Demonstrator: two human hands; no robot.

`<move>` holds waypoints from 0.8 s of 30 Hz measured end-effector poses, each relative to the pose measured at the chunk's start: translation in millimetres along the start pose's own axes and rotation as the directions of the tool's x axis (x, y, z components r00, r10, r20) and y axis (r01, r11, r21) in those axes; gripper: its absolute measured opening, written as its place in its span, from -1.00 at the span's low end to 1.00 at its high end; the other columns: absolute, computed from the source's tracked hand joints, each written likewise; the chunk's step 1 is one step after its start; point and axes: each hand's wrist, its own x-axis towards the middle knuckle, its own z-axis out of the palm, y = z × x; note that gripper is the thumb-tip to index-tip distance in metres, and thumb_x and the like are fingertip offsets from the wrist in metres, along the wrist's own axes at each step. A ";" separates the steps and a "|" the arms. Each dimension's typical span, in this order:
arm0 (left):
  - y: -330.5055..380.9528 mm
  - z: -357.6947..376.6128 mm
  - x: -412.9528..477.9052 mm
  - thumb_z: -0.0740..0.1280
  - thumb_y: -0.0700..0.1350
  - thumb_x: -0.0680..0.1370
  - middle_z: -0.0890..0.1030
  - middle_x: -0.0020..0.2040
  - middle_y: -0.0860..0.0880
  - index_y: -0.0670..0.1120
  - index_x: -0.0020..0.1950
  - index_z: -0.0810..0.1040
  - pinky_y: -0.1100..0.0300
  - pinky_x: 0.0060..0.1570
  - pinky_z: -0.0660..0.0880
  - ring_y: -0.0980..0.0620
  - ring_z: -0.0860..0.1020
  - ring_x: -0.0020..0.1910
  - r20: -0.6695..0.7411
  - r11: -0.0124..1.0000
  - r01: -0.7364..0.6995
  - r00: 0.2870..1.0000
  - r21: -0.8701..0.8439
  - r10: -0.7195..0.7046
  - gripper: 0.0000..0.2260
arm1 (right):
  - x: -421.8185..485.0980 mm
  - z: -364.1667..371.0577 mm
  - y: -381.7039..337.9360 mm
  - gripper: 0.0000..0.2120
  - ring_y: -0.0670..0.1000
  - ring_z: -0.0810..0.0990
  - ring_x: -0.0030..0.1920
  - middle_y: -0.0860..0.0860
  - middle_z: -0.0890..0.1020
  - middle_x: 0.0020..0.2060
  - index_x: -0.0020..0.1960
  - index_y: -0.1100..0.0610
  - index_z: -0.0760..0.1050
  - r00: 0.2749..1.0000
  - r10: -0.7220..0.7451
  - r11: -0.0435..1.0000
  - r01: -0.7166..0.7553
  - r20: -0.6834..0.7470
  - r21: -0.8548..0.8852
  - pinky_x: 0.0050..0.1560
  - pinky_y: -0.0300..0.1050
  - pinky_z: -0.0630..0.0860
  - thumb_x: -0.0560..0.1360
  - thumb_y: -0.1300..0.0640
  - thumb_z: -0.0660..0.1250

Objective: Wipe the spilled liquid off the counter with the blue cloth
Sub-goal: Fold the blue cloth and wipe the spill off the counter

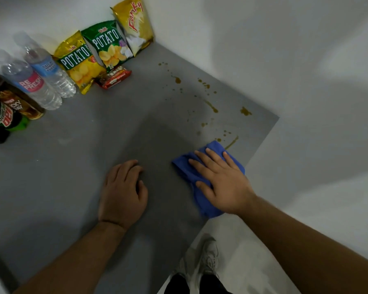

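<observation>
A crumpled blue cloth lies on the grey counter near its right front corner. My right hand presses flat on top of it, fingers spread and pointing toward the back. Brown-yellow drops and streaks of spilled liquid dot the counter just beyond the cloth, reaching toward the back corner and the right edge. My left hand rests on the bare counter to the left of the cloth, fingers curled under, holding nothing.
Along the back left wall stand several snack bags, a small red packet, two water bottles and dark soda bottles. White walls close the back and right. The counter's front edge drops to the floor by my shoes.
</observation>
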 end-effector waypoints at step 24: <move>97.3 32.8 61.3 0.28 -0.06 0.56 0.55 0.38 -0.12 -0.16 0.31 0.56 -0.19 0.42 0.39 -0.20 0.49 0.36 0.099 0.999 0.003 0.995 -0.045 0.001 -0.64 | 2.7 -4.6 30.7 -0.41 0.04 -0.17 0.67 -0.10 0.00 0.68 0.68 -0.12 0.00 1.000 0.015 1.000 -0.015 0.011 -0.002 0.64 0.23 -0.18 0.69 -0.25 -0.16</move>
